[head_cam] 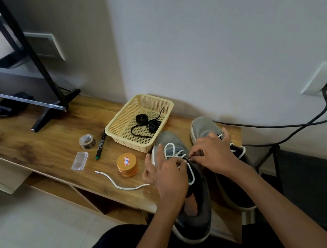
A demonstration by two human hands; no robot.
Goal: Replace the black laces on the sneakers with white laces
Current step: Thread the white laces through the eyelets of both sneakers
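1. Two sneakers stand on the counter just in front of the basket, toes pointing towards it. The left sneaker is the one in hand. The right sneaker beside it already shows white lacing.
2. Black laces lie coiled inside the basket, so taking them out looks finished.
3. The white lace crosses the left sneaker's eyelets nearest the basket. One loose tail runs away from the basket over the counter, passing just beside the orange tin.
4. The right hand pinches the white lace between thumb and fingertips at the eyelet row. The left hand lies over the sneaker's side with fingers splayed; I cannot tell whether its thumb also nips the lace, as the hand hides it.
5. What could go wrong:
   - A hard pull would shorten the long tail unevenly, leaving mismatched ends for tying.
   - The dragged tail could catch the orange tin and shift it.
   - The left sneaker's heel hangs past the counter edge farthest from the basket, so without a steadying hand it could tip off.
   - Eyelets hidden under the hands invite a skipped hole or a twisted crossing.
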